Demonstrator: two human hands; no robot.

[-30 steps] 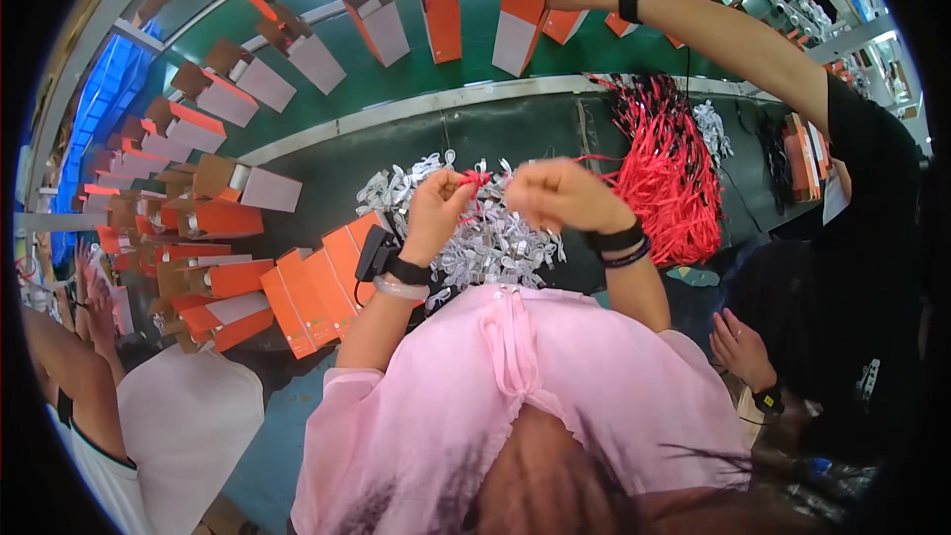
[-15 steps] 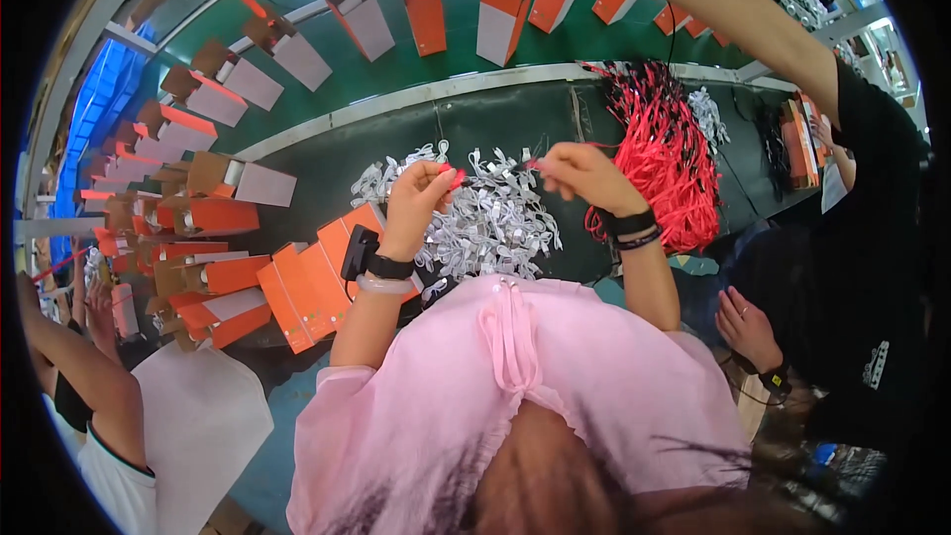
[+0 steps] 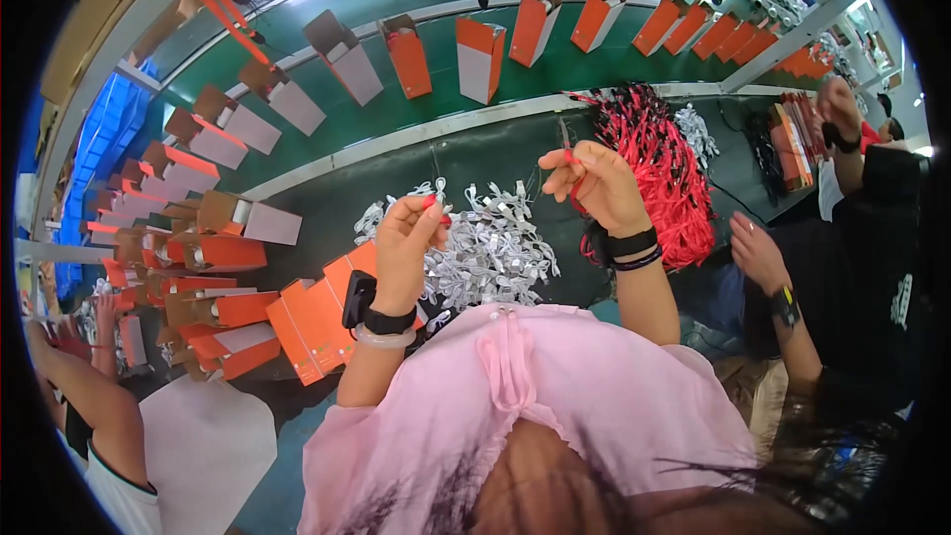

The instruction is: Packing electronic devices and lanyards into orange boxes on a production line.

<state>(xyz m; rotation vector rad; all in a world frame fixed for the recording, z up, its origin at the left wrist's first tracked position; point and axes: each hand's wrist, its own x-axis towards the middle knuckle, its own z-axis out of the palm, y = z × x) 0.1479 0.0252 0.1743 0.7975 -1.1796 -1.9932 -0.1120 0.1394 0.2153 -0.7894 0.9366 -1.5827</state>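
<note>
Red strip (image 3: 445,222) is pinched in the left hand (image 3: 400,243); red-and-black straps (image 3: 674,183) lie right of the right hand (image 3: 606,190), hold unclear.

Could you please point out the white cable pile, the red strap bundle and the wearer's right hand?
White cable pile (image 3: 490,248): head view, middle of the heap.
Red strap bundle (image 3: 669,188): head view, middle of the straps.
Right hand (image 3: 608,190): head view, back of the hand.

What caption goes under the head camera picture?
Left hand near white cables, right hand with pointed tool near red straps.
</note>
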